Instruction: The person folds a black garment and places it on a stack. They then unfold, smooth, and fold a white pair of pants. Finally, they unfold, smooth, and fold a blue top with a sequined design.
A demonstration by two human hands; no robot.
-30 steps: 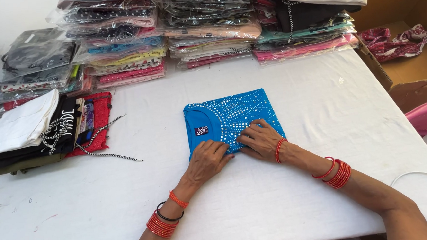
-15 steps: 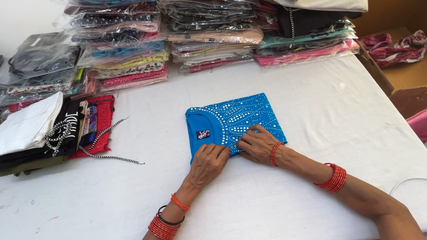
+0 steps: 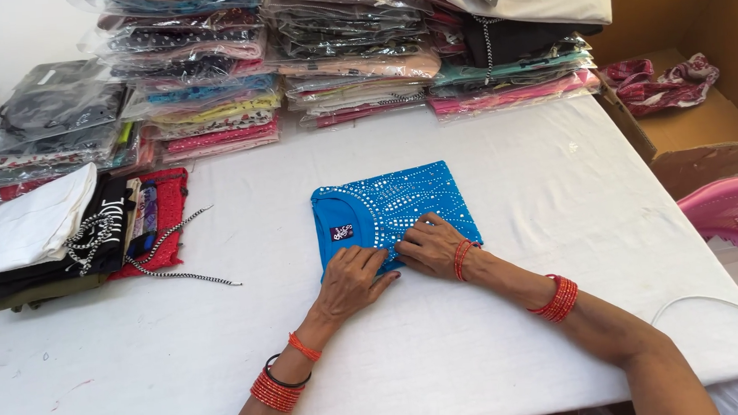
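A folded bright blue top (image 3: 390, 205) with silver dotted trim and a small neck label lies on the white table (image 3: 494, 344). My left hand (image 3: 352, 282) rests flat on its near left edge, fingers spread. My right hand (image 3: 430, 244) presses flat on its near right part, beside the left one. Both wrists carry red bangles. Neither hand grips the cloth.
Stacks of clothes in clear bags (image 3: 202, 81) line the far edge of the table. A pile of folded white, black and red garments (image 3: 67, 232) with a striped cord lies at the left. A cardboard box (image 3: 693, 123) and a pink basket (image 3: 731, 209) stand at the right.
Both hands stay pressed on the near edge of the blue top, shifting only slightly. The view has drifted a little.
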